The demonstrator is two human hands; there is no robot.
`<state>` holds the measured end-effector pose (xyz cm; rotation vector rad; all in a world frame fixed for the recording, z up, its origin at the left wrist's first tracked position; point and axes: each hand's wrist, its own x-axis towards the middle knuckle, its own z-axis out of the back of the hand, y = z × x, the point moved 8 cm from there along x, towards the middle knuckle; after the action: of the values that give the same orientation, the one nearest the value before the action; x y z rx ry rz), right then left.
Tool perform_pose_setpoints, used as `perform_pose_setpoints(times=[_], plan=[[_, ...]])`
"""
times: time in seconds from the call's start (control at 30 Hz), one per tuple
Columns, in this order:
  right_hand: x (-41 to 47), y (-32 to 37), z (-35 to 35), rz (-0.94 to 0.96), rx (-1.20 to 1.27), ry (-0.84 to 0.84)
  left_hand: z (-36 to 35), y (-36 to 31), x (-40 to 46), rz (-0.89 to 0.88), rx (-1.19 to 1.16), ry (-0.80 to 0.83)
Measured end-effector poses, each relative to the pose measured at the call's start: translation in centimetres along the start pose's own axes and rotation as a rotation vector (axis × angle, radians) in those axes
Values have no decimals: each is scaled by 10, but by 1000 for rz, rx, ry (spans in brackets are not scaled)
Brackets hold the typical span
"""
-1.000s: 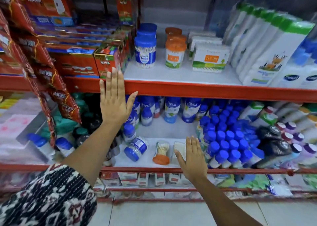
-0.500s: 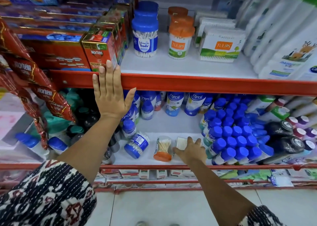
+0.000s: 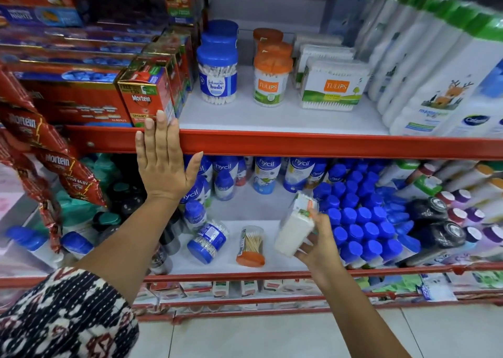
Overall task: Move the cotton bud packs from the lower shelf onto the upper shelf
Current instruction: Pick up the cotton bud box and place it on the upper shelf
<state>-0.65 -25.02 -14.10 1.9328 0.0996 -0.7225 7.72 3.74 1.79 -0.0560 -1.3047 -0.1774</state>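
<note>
The right hand (image 3: 315, 244) is closed around a rectangular white cotton bud pack (image 3: 295, 225), thumb on the near face and fingers wrapped behind, holding it tilted and lifted clear of the lower shelf (image 3: 272, 272) at about 5 o'clock in the view. The left hand (image 3: 164, 164) holds nothing; it lies flat and fully open, fingers together, pressed against the red front edge of the upper shelf (image 3: 299, 142) at about 9 o'clock. Up at 12 o'clock that shelf already carries blue-lidded jars (image 3: 217, 72), orange-lidded jars (image 3: 271, 78) and flat Tulips boxes (image 3: 333, 85) of cotton buds, with bare white board in front of them at roughly 1 o'clock. Still down below, at 6 o'clock, a blue-lidded cotton bud jar (image 3: 208, 242) lies on its side, and just right of it an orange-lidded tub of wooden sticks (image 3: 251, 244), which looks like toothpicks rather than buds. By my reading the task is under way: one pack is in transit, at least the toppled jar remains.
</note>
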Motion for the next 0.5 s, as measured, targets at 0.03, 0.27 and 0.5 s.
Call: perform_pose_setpoints(times=[0.03,0.27,0.5], plan=[[-2,0,-2,-34,112,55,0,0,0,3,-3,0],[-25,16,-22,-70,652,521,-1,0,-1,6,0,10],[-25,-4,-23,-206,713,657,0,-2,-1,-4,-23,23]])
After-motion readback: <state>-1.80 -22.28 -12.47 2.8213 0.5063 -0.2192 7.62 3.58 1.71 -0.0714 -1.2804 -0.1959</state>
